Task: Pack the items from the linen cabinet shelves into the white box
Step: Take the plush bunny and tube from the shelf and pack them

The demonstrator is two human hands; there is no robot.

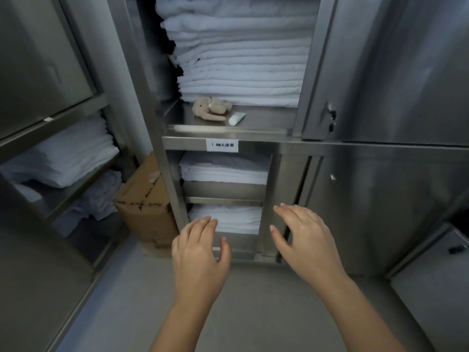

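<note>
Head view: at far left an open steel cabinet (76, 199) holds rumpled white linen (63, 158) on two shelves. Right of it a cardboard box (147, 199) stands on the floor (253, 313), wedged against the middle cabinet's left post.

In the middle cabinet, a tall stack of folded towels (241, 59) fills the back of the upper shelf (228, 128). A beige plush toy (210, 109) lies on its side on that shelf in front of the stack, towards the left front corner. A small white tube (237, 118) lies just right of the toy, near the front edge, tilted, its cap end forward. Both sit well above the hands and apart from them. A white label (222, 145) is stuck on the rail below the shelf's front edge. Under it are two lower shelves, each with folded sheets (223, 168).

The left hand (200, 255) is palm down, its fingers loosely spread and slightly bent, holding nothing. It is seen in front of the lowest sheets. The right hand (304, 240) is level with it, palm down with relaxed fingers, also holding nothing. It is seen in front of the lower right door frame. Both forearms reach forward and up from the bottom edge.

At right, closed steel doors (380, 72) cover the rest.
</note>
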